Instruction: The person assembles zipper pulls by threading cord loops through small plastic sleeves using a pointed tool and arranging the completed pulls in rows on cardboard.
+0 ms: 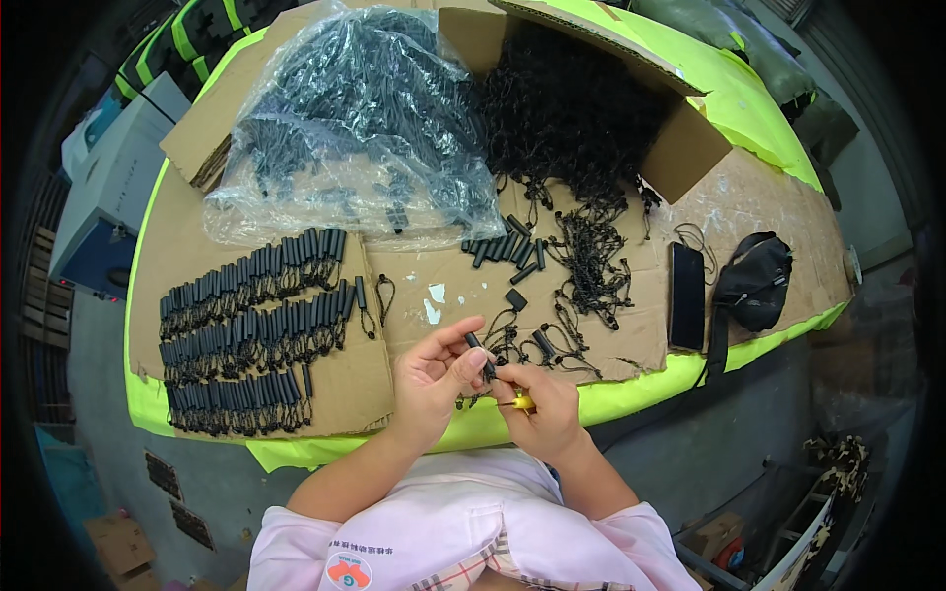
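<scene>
While left grip (432, 377) pinches a tube (473, 341), right grip (550, 406) seemingly clasps a yellow tool (524, 402).

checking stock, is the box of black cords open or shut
Open: the box has its flaps spread, and black cords spill out onto the cardboard.

- Left hand (431, 379) pinches a black tube (474, 342), tilted
- Right hand (542, 404) at the tube's lower end, also gripping a yellow tool (522, 402)
- Three rows of corded tubes (251, 328) on cardboard (360, 399), left
- Loose tubes (519, 241) mid-table, beside a cord pile (591, 256)
- Behind: clear bag (365, 98), contents blurry; open box (690, 158) of black cords (572, 108)
- Phone (687, 295) near pouch (757, 286), right
</scene>
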The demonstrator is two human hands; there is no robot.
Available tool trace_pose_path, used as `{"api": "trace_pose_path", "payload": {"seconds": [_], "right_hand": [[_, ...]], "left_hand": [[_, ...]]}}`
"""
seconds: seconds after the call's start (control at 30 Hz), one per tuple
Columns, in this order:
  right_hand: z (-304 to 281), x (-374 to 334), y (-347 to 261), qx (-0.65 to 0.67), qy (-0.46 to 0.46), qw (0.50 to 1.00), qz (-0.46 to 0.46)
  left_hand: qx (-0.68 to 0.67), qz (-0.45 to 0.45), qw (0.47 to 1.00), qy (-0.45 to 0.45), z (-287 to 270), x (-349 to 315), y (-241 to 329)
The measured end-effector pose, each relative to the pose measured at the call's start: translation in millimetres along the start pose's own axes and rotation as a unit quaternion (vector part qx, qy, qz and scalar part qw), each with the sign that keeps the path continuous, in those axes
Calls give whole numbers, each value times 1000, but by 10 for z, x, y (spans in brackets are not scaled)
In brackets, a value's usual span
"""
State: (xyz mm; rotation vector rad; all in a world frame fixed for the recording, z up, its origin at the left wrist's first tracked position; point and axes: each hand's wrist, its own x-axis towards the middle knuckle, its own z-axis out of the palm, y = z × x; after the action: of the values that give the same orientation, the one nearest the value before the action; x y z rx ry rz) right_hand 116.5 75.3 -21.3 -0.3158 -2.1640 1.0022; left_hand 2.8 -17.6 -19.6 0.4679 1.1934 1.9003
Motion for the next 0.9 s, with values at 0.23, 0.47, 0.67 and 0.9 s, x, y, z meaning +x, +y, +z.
{"api": "trace_pose_path", "payload": {"seconds": [0.23, 0.47, 0.67, 0.9], "right_hand": [[-9, -53, -29, 245, -44, 923, 293], [9, -11, -5, -77, -11, 997, -12], [78, -33, -33, -227, 12, 972, -66], [270, -8, -72, -203, 31, 977, -55]], "left_hand": [[75, 54, 996, -11, 104, -47, 6], [-167, -73, 983, 37, -20, 51, 19], [-116, -28, 991, 66, -7, 23, -29], [54, 148, 981, 116, 10, -95, -118]]}}
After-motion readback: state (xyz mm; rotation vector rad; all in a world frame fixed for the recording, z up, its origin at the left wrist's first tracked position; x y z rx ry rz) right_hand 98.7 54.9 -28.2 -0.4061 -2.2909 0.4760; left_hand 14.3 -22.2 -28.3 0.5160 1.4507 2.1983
